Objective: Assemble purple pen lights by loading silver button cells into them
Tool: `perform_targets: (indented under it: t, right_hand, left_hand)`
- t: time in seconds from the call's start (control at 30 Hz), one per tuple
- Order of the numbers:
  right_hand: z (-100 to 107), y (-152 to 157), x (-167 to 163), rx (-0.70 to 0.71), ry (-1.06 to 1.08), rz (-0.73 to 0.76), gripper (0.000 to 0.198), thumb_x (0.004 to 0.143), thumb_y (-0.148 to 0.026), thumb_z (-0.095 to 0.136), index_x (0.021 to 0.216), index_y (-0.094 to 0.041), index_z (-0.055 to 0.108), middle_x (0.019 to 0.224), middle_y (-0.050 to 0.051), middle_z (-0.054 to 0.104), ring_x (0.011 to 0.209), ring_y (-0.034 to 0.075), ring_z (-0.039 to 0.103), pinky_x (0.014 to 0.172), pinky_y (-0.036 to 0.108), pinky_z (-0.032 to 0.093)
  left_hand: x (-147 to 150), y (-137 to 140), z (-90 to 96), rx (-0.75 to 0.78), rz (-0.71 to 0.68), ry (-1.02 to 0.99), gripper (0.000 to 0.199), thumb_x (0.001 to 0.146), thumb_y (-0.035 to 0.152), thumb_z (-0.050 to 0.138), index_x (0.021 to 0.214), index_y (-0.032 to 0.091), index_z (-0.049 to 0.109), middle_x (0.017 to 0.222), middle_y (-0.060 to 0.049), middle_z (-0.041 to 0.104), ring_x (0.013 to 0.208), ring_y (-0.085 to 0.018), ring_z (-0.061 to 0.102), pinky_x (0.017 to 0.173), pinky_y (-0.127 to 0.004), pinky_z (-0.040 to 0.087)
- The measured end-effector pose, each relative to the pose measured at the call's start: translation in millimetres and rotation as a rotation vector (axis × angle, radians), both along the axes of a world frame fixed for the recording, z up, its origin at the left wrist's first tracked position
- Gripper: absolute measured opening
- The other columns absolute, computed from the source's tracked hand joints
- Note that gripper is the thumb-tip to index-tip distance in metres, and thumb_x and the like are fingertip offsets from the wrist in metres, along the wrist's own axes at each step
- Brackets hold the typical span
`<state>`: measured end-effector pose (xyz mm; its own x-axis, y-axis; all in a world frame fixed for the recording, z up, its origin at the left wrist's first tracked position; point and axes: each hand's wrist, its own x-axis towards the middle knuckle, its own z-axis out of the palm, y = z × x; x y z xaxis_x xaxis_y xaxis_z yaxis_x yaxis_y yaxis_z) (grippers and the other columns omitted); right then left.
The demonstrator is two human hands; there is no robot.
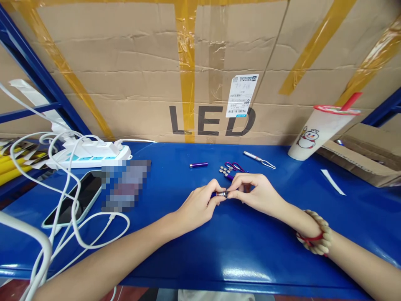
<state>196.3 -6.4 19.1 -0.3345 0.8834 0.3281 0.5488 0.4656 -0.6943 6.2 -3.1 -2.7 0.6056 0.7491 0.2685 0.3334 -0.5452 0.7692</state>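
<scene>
White cables (46, 251), looped, lay nearest, at the left of the blue surface (200, 256). Left grip (194, 205): was narrow, pinched on one end of a small tube (222, 194), purple and silver. Right grip (261, 194): was narrow, fingertips closed at the tube's dark other end. The tube was between both hands, over the middle of the surface. Just beyond the right grip lay silver discs (221, 170) and a purple clip (240, 168); farther left, one purple cylinder (199, 165); farther right, one silver cylinder (252, 156), looped cord attached. Right side: one white cup (320, 131), red straw (351, 100), stood.
</scene>
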Motion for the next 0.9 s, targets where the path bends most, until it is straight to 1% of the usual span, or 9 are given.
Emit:
perform_targets:
  t: [0.1, 0.2, 0.33, 0.4, 0.47, 0.57, 0.7, 0.83, 0.9]
  right_hand:
    - [-0.3, -0.6, -1.4, -0.052, 0.053, -0.012, 0.041, 0.069, -0.05, 0.063, 0.065, -0.009, 0.062, 0.061, 0.004, 0.055, 0.047, 0.003, 0.042, 0.046, 0.015, 0.033]
    - [-0.9, 0.0, -2.6, -0.105, 0.103, 0.009, 0.043, 0.067, -0.051, 0.064, 0.066, -0.009, 0.061, 0.059, 0.004, 0.054, 0.046, 0.003, 0.041, 0.044, 0.014, 0.033]
    - [-1.5, 1.8, -2.9, -0.165, 0.139, 0.005, 0.045, 0.065, -0.053, 0.065, 0.067, -0.008, 0.06, 0.054, 0.003, 0.052, 0.043, 0.003, 0.041, 0.042, 0.014, 0.032]
    - [-1.9, 2.3, -2.6, -0.186, 0.142, -0.015, 0.045, 0.064, -0.052, 0.066, 0.067, -0.008, 0.061, 0.051, 0.003, 0.051, 0.042, 0.003, 0.04, 0.041, 0.014, 0.032]
    - [-2.7, 2.7, -2.1, -0.193, 0.138, -0.03, 0.043, 0.064, -0.051, 0.067, 0.068, -0.008, 0.061, 0.051, 0.003, 0.051, 0.042, 0.004, 0.041, 0.041, 0.014, 0.032]
    - [-4.4, 3.2, -0.6, -0.162, 0.101, -0.041, 0.04, 0.066, -0.048, 0.066, 0.069, -0.009, 0.062, 0.053, 0.003, 0.053, 0.044, 0.003, 0.042, 0.042, 0.014, 0.032]
    - [-4.6, 3.9, 1.8, -0.077, 0.038, -0.042, 0.038, 0.07, -0.048, 0.063, 0.07, -0.01, 0.063, 0.056, 0.002, 0.054, 0.045, 0.003, 0.042, 0.044, 0.014, 0.032]
    - [0.7, 5.4, 3.8, -0.024, 0.008, -0.011, 0.039, 0.076, -0.048, 0.057, 0.071, -0.01, 0.064, 0.064, 0.004, 0.057, 0.048, 0.003, 0.045, 0.047, 0.015, 0.035]
    - [4.8, 6.6, 5.9, 0.028, -0.002, -0.026, 0.037, 0.077, -0.047, 0.056, 0.075, -0.011, 0.065, 0.069, 0.005, 0.059, 0.048, 0.003, 0.046, 0.047, 0.015, 0.036]
  left_hand:
    - [1.0, -0.1, -1.2, 0.008, 0.022, -0.03, 0.012, 0.088, 0.027, 0.039, 0.082, 0.017, 0.038, 0.08, 0.0, 0.058, 0.072, -0.011, 0.057, 0.065, -0.021, 0.04]
    - [2.2, 0.1, -1.9, 0.007, 0.063, -0.024, 0.012, 0.087, 0.027, 0.04, 0.081, 0.017, 0.038, 0.083, -0.001, 0.06, 0.076, -0.012, 0.058, 0.068, -0.022, 0.042]
    - [4.1, 0.5, -0.5, 0.023, 0.084, -0.032, 0.01, 0.088, 0.027, 0.041, 0.092, 0.018, 0.045, 0.087, -0.002, 0.061, 0.083, -0.013, 0.058, 0.073, -0.023, 0.042]
    - [4.8, 0.2, 1.2, 0.025, 0.075, -0.012, 0.014, 0.089, 0.026, 0.04, 0.099, 0.019, 0.046, 0.088, -0.002, 0.061, 0.084, -0.013, 0.057, 0.073, -0.023, 0.041]
    - [5.3, -0.5, 2.9, 0.023, 0.061, 0.015, 0.016, 0.09, 0.026, 0.038, 0.101, 0.02, 0.047, 0.088, -0.001, 0.06, 0.082, -0.012, 0.057, 0.072, -0.023, 0.04]
    - [5.6, -1.6, 4.4, 0.017, 0.045, 0.038, 0.017, 0.091, 0.027, 0.034, 0.099, 0.019, 0.048, 0.084, 0.0, 0.059, 0.079, -0.011, 0.055, 0.072, -0.022, 0.039]
    - [6.1, -1.5, 4.3, -0.005, 0.055, 0.047, 0.018, 0.091, 0.028, 0.032, 0.096, 0.019, 0.047, 0.078, 0.001, 0.056, 0.074, -0.01, 0.052, 0.069, -0.022, 0.037]
    - [7.2, -0.1, 4.0, -0.014, 0.061, 0.034, 0.021, 0.092, 0.03, 0.03, 0.092, 0.018, 0.047, 0.074, 0.001, 0.054, 0.069, -0.01, 0.051, 0.068, -0.022, 0.037]
    - [7.8, 0.3, 4.3, -0.012, 0.078, 0.029, 0.022, 0.092, 0.032, 0.03, 0.093, 0.018, 0.047, 0.073, 0.002, 0.054, 0.067, -0.01, 0.05, 0.068, -0.022, 0.037]
